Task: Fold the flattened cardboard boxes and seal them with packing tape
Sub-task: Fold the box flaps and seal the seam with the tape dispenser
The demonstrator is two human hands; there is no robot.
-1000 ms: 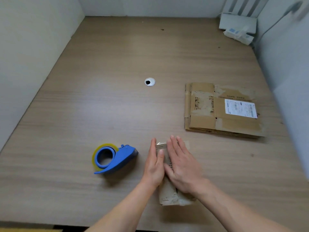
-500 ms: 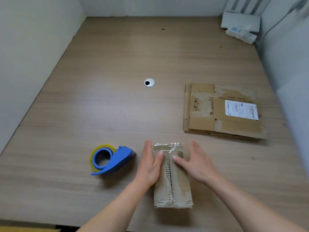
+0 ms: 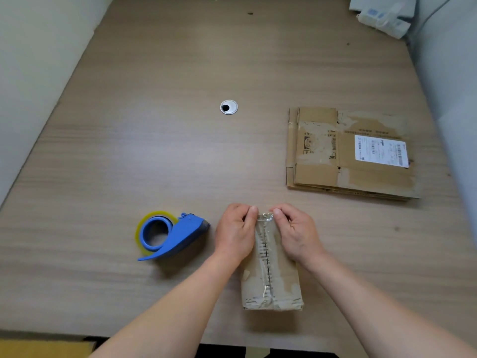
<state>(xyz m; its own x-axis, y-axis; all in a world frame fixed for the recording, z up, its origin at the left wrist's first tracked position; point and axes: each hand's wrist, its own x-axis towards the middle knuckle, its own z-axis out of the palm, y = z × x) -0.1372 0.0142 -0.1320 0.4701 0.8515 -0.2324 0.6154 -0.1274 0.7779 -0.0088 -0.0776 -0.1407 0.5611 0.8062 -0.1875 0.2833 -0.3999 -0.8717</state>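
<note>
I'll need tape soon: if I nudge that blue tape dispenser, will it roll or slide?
The tape dispenser lies flat on its side, so it should slide rather than roll. Its plastic frame looks stiff and probably light. The smooth table may let it skid.

Sm taped box [image 3: 271, 282] at front, flat cardboard stack [image 3: 346, 153] R, blue tape dispenser [image 3: 178, 236] L.

table [image 3: 129, 151], across the frame: wood-grain top, matt, finely streaked. small box [image 3: 281, 285], lower centre: brown cardboard, matt, scuffed, with pale patches where the paper skin is torn. clear tape [image 3: 264, 244] along its top seam: glossy, wrinkled. tape dispenser [image 3: 185, 233], lower left: smooth blue plastic, slight sheen. tape roll [image 3: 140, 228] in it: yellowish, translucent. grommet [image 3: 229, 107], upper centre: shiny silver rim. flattened boxes [image 3: 317, 177], right: matt corrugated cardboard, facing torn; label [image 3: 381, 150] on them: white paper.
</note>
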